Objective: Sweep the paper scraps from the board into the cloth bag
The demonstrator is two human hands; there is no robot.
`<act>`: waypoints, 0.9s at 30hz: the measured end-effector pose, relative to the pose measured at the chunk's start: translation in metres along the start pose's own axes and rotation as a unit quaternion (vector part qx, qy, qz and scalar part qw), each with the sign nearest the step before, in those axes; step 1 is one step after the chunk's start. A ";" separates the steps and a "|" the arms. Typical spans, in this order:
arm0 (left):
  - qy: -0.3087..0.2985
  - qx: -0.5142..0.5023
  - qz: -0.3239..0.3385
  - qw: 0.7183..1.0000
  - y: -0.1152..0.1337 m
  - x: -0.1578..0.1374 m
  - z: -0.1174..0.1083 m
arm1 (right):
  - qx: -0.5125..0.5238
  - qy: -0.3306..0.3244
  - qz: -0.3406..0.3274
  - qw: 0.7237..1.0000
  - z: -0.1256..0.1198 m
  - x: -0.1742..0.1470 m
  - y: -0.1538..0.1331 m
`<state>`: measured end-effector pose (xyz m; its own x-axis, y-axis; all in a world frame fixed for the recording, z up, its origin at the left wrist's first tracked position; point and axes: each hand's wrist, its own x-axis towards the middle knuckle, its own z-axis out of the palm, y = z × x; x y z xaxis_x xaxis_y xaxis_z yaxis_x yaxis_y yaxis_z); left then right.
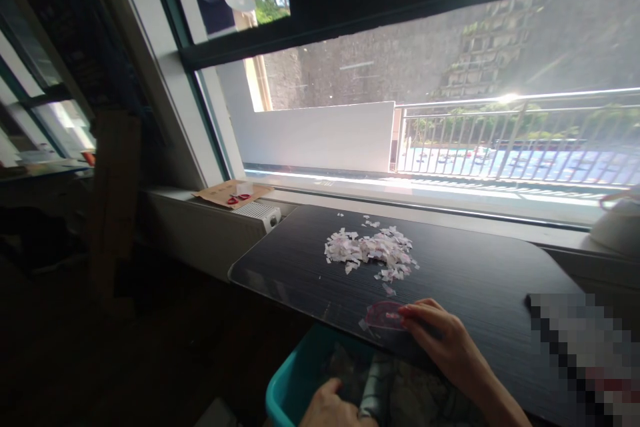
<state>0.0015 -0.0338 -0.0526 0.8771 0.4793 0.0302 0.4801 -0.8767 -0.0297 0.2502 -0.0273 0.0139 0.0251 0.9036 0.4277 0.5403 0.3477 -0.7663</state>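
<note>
My right hand (445, 333) pinches the right end of a pink see-through oval plastic piece (383, 315), low over the front edge of the dark table (465, 267). A few paper scraps lie at the piece's left end. Farther back on the tabletop is a loose pile of small white paper scraps (383, 250). Below the table edge, my left hand (333, 407) is over a teal plastic bin (283, 383), its fingers curled and partly cut off by the frame. Beside it in the bin stands a grey-green tube-like thing (376, 380); whether the hand grips it is unclear.
Red-handled scissors (239, 199) lie on brown cardboard (215, 192) at the windowsill, above a white radiator (260, 211). A pixelated patch (595, 347) covers something on the table's right. A pale rounded object (617, 223) stands at the far-right sill.
</note>
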 end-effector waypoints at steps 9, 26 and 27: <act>0.022 0.010 0.016 1.000 0.001 0.002 -0.002 | -0.030 0.020 -0.014 0.999 0.003 0.002 0.005; -0.058 0.014 -0.002 0.998 0.003 0.004 -0.016 | 0.049 0.054 0.005 0.997 0.004 -0.001 0.003; -0.069 0.021 -0.002 0.997 0.004 0.004 -0.019 | 0.034 0.116 0.033 0.992 0.002 0.000 0.006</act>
<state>0.0065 -0.0359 -0.0333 0.8674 0.4860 -0.1067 0.4808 -0.8739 -0.0718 0.2515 -0.0250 0.0080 0.2566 0.8457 0.4679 0.4725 0.3125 -0.8241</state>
